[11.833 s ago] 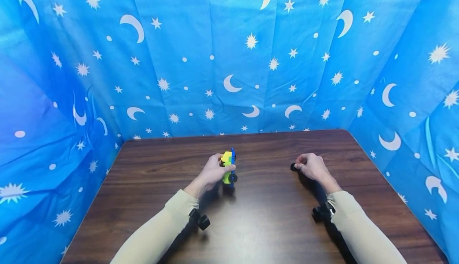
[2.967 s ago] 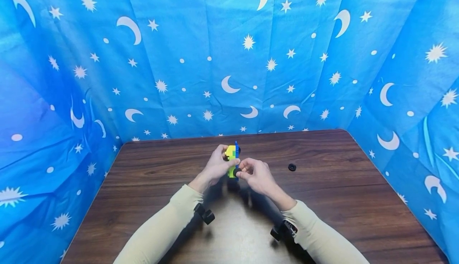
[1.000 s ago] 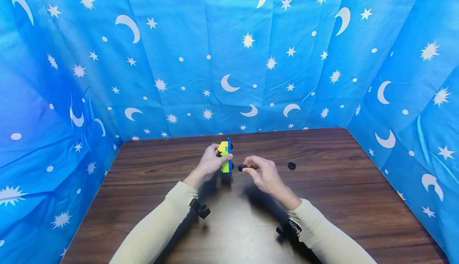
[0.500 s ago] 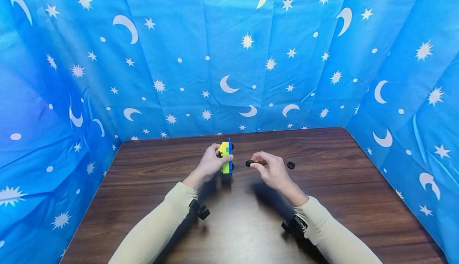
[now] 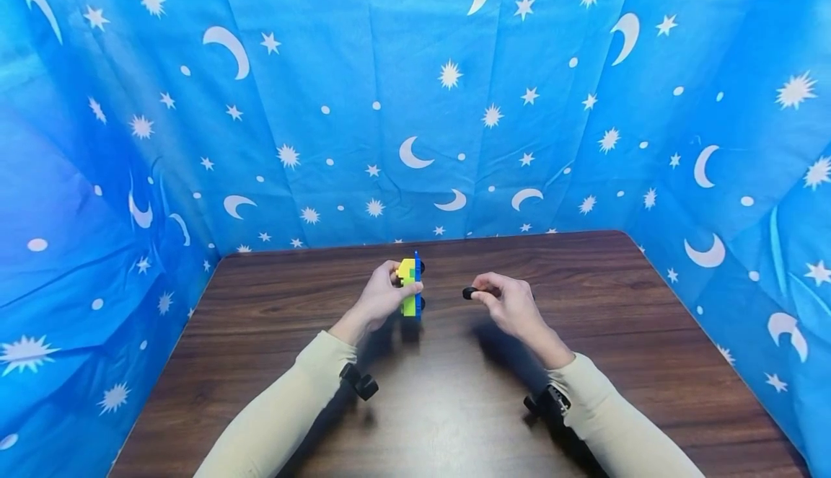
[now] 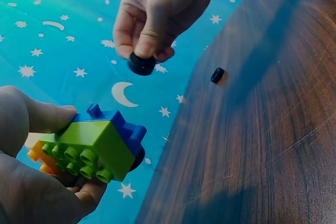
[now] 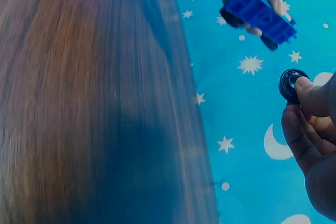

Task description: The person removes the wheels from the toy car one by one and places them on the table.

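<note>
My left hand (image 5: 379, 296) grips a toy car (image 5: 409, 287) of lime-green and yellow blocks on a blue chassis, tipped on its side above the table. In the right wrist view the chassis (image 7: 260, 14) shows its blue underside, with black wheels along its lower side. In the left wrist view a bare blue axle stub (image 6: 93, 110) sticks up near my left thumb. Between thumb and fingertips, my right hand (image 5: 516, 308) pinches a loose black wheel (image 6: 141, 65), apart from the car and to its right.
A second loose black wheel (image 6: 217, 75) rests on the brown wooden table (image 5: 415, 391), mostly hidden behind my right hand in the head view. Blue cloth (image 5: 363, 175) with moons and stars rises behind the table and along both sides.
Three seconds ago my right hand was at a wheel on the car. That wheel is now off, and my right hand has carried it rightward. My left hand keeps holding the car.
</note>
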`<state>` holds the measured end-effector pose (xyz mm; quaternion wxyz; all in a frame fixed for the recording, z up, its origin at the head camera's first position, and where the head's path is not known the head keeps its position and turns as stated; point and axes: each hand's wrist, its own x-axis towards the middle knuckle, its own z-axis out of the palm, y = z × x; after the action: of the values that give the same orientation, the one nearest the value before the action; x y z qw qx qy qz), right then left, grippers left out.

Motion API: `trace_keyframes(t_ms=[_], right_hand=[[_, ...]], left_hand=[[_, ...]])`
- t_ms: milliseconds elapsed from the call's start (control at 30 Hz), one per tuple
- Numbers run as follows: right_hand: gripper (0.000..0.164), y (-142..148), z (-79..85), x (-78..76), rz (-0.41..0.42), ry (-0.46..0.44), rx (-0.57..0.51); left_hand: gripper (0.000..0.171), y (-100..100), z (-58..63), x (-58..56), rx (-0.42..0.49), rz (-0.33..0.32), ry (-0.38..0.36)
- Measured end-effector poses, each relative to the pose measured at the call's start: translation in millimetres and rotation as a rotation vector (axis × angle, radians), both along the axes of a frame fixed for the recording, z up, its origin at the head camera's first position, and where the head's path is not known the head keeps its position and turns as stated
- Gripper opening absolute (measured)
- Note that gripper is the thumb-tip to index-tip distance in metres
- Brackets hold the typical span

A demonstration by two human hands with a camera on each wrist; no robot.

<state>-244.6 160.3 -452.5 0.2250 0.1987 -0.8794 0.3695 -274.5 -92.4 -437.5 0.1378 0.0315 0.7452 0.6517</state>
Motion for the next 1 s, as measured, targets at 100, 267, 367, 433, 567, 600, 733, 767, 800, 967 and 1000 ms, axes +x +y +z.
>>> trace_keyframes(t_ms=[100,267,367,433,567,600,733,767,800,967,1000], right_hand=[[0.011,5.0,-2.1,0.4,-0.02,-0.017,0.015],[0.01,13.9,-7.7,1.6,-0.058,-0.045,0.042],[0.009,18.9,-11.9,3.0,-0.075,-0.059,0.049],[0.008,22.3,-14.9,4.0,-0.086,-0.065,0.052],[0.008,28.2,-19.2,5.1,-0.108,-0.057,0.053],[0.009,29.6,-20.2,5.4,-0.115,-0.05,0.056],[0.01,33.4,-23.3,7.6,-0.134,-0.04,0.063],[0.009,34.2,-24.1,8.3,-0.138,-0.041,0.065],[0.009,35.0,-24.8,9.0,-0.143,-0.042,0.069],[0.008,40.6,-28.4,10.9,-0.162,-0.056,0.086],[0.007,41.8,-29.2,11.1,-0.167,-0.058,0.093]], left_hand=[[0.041,-1.6,-1.8,0.8,0.01,-0.001,0.019],[0.041,-4.3,-3.6,5.2,0.003,-0.008,0.024],[0.042,-5.6,-4.7,9.3,0.01,-0.012,0.018],[0.042,-6.3,-5.7,11.7,0.016,-0.017,0.019],[0.04,-7.5,-7.4,14.7,0.028,-0.026,0.036],[0.04,-7.7,-7.7,15.2,0.03,-0.027,0.039],[0.04,-8.9,-8.9,16.9,0.026,-0.027,0.045],[0.041,-9.4,-9.1,17.3,0.023,-0.027,0.045],[0.041,-10.1,-9.6,17.7,0.019,-0.028,0.047],[0.042,-11.9,-10.9,19.7,0.02,-0.031,0.06],[0.042,-12.1,-10.7,20.5,0.02,-0.031,0.062]])
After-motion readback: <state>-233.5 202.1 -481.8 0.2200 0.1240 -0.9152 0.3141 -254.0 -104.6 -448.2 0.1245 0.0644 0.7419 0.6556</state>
